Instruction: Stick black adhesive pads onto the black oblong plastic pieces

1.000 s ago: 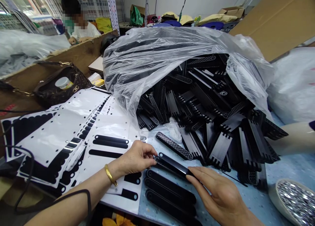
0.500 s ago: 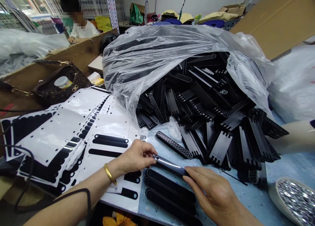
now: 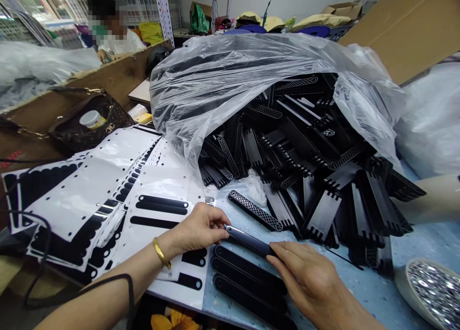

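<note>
Between my two hands is a long, narrow black plastic strip (image 3: 247, 240) with rounded ends and a shiny top face. My left hand (image 3: 203, 229), with a gold bangle on the wrist, pinches its left end near a small hole. The fingers of my right hand (image 3: 309, 275) close around its right end. Just below lie several similar black strips (image 3: 247, 272), side by side on the blue tabletop. Above the held strip rests another one with a lattice-patterned face (image 3: 255, 210). Sheets of black adhesive strips (image 3: 161, 243) lie under and left of my left forearm.
A large clear plastic bag (image 3: 223, 66) spills a heap of black parts (image 3: 287, 147) across the table. A white bowl of small metal rings (image 3: 413, 291) stands at the right. At left are a brown handbag (image 3: 82, 123) and a cable (image 3: 46, 243). Another person (image 3: 118, 37) sits beyond a wooden board.
Both hands keep nearly the same hold on the strip. The view has shifted very slightly; nothing else has visibly moved.
</note>
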A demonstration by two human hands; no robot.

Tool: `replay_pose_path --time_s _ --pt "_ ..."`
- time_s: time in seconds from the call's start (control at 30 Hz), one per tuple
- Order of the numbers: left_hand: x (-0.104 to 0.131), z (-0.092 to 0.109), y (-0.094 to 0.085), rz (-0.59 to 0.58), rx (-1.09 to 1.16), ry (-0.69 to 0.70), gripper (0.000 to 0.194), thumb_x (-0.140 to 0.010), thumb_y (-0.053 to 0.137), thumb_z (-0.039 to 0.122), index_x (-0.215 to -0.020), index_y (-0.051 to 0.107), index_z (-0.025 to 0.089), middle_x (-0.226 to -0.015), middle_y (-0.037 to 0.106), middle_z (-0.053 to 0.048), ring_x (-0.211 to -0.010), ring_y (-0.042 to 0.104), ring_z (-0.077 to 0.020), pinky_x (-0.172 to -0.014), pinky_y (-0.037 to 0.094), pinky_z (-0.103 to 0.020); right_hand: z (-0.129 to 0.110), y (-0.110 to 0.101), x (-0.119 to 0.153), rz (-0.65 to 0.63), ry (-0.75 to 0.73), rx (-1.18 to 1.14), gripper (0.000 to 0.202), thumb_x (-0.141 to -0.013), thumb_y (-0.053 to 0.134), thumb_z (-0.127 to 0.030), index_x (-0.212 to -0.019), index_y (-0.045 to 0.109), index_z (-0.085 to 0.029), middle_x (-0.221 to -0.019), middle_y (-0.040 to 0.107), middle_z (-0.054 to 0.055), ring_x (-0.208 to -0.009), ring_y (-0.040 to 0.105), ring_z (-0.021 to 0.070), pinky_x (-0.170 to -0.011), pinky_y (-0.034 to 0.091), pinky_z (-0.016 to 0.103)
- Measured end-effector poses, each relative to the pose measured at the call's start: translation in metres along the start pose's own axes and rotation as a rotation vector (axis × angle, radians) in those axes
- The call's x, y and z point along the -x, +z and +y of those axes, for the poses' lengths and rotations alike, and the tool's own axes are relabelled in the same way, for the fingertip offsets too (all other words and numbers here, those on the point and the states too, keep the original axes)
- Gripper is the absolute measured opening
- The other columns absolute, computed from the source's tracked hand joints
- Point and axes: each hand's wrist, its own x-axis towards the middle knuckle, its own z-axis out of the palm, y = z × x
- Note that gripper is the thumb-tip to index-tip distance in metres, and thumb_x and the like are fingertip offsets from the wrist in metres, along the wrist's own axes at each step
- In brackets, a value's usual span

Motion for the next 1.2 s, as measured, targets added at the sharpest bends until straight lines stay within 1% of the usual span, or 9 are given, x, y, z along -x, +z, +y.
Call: replay_pose_path --time_s 0.13,0.27,0.43,0.53,0.73,0.97,1.2 --pt "-0.0002 -0.0005 -0.0002 -0.002 -0.003 0.006 0.012 -0.063 0.067 0.015 -0.074 0.069 0.012 -0.051 0.057 0.004 -0.048 0.058 -0.0113 -0.049 0.043 -0.021 -0.0012 -0.0005 -0.0008 -0.016 -0.005 0.018 0.037 -0.1 0.037 -0.017 -0.085 0.071 -0.014 -0.074 0.073 0.009 -0.06 0.067 0.0168 -0.055 0.053 0.028" --pt "-0.0001 -0.001 -0.0002 -0.003 0.006 -0.001 0.012 -0.063 0.068 0.016 -0.075 0.07 0.013 -0.051 0.058 0.004 -0.048 0.058 -0.011 -0.049 0.043 -0.021 0.0004 0.0011 0.001 -0.038 0.006 0.001 0.034 -0.099 0.039 -0.016 -0.089 0.071 -0.014 -0.076 0.073 0.009 -0.061 0.066 0.0161 -0.057 0.053 0.027" --pt "-0.0007 -0.001 -0.0007 -0.003 0.014 0.001 0.011 -0.063 0.068 0.015 -0.074 0.069 0.013 -0.051 0.058 0.004 -0.048 0.058 -0.0105 -0.049 0.043 -0.02 0.0026 0.0035 0.0044 -0.018 0.006 0.003 0.032 -0.098 0.04 -0.016 -0.09 0.071 -0.013 -0.076 0.072 0.009 -0.061 0.066 0.017 -0.057 0.053 0.028" --pt "-0.0011 -0.0004 -0.001 -0.003 0.012 0.002 0.011 -0.063 0.068 0.015 -0.074 0.069 0.012 -0.051 0.058 0.004 -0.048 0.058 -0.0107 -0.049 0.044 -0.02 0.0027 0.0034 0.0049 -0.03 0.009 -0.004 0.033 -0.099 0.039 -0.016 -0.09 0.071 -0.013 -0.075 0.072 0.009 -0.06 0.066 0.017 -0.056 0.053 0.028" --pt "-0.0002 -0.0007 -0.0006 0.0 0.02 0.009 0.012 -0.063 0.068 0.015 -0.074 0.069 0.012 -0.051 0.059 0.003 -0.048 0.058 -0.011 -0.049 0.045 -0.02 0.002 0.0039 0.0061 -0.031 0.033 -0.05 0.029 -0.097 0.042 -0.015 -0.094 0.07 -0.014 -0.077 0.072 0.009 -0.065 0.068 0.0176 -0.06 0.055 0.028" --pt "-0.0001 -0.0011 -0.0005 0.005 0.025 0.002 0.012 -0.062 0.068 0.015 -0.074 0.069 0.012 -0.051 0.059 0.004 -0.047 0.058 -0.0108 -0.048 0.044 -0.02 0.0019 0.005 0.0067 -0.024 0.04 -0.05 0.03 -0.098 0.041 -0.015 -0.091 0.07 -0.012 -0.075 0.071 0.009 -0.064 0.068 0.0181 -0.06 0.055 0.029" --pt "-0.0011 -0.0009 -0.0008 -0.002 0.052 -0.021 0.014 -0.061 0.068 0.012 -0.075 0.068 0.012 -0.052 0.06 0.003 -0.048 0.059 -0.0112 -0.049 0.045 -0.02 0.0023 0.0058 0.0075 -0.028 0.048 -0.068 0.027 -0.097 0.042 -0.015 -0.092 0.068 -0.015 -0.077 0.07 0.008 -0.065 0.066 0.0172 -0.061 0.054 0.028"
